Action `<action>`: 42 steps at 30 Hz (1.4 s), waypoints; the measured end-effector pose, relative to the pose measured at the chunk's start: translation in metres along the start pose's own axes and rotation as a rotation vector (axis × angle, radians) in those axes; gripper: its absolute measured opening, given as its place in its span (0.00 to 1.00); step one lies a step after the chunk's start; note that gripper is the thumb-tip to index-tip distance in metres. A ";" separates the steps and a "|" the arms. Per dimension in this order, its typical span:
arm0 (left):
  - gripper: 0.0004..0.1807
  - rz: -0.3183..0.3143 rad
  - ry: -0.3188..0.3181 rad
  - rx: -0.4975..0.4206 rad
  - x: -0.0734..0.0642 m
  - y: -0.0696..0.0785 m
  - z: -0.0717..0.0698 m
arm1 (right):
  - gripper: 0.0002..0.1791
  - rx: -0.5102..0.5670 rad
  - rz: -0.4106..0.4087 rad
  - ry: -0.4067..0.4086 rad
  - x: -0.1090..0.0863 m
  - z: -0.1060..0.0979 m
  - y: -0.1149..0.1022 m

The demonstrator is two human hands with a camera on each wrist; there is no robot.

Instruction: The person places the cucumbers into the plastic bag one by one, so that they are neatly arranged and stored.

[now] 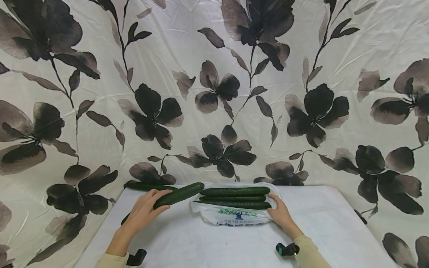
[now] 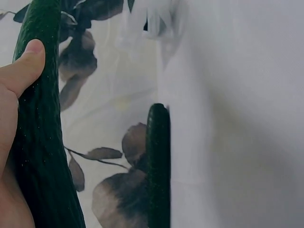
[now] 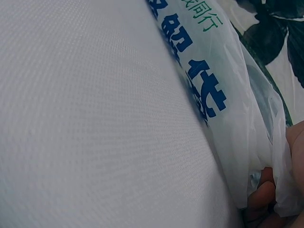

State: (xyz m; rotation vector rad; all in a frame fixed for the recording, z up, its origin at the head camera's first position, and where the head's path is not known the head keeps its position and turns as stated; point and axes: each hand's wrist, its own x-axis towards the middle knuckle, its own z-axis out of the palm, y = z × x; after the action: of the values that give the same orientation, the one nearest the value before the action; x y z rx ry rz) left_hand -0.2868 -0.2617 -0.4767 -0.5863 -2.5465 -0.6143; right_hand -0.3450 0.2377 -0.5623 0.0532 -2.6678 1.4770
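White table (image 1: 214, 249) stands before floral cloth (image 1: 214, 123), hands (image 1: 143, 209) (image 1: 280, 213) holding cucumber (image 1: 182, 194) (left) and bag (image 1: 231, 219) (right).

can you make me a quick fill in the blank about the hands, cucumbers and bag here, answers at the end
The left hand holds a cucumber whose skin is ____. The right hand grips the plastic bag at its ____ end. Exactly ____ cucumbers show at the bag's opening. The large printed characters are ____.

Missing words: green; right; three; blue
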 end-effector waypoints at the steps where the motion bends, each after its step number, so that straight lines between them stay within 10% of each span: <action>1: 0.30 0.008 -0.001 -0.002 0.001 0.002 0.000 | 0.33 0.001 0.000 0.001 0.000 0.000 0.000; 42: 0.28 0.162 -0.059 -0.074 0.041 0.059 0.022 | 0.32 0.013 0.045 -0.045 -0.002 -0.005 -0.007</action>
State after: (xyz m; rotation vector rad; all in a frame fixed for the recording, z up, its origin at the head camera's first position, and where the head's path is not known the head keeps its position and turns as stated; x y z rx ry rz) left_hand -0.2977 -0.1911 -0.4543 -0.8390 -2.5070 -0.6439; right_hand -0.3426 0.2379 -0.5543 0.0274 -2.7128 1.5237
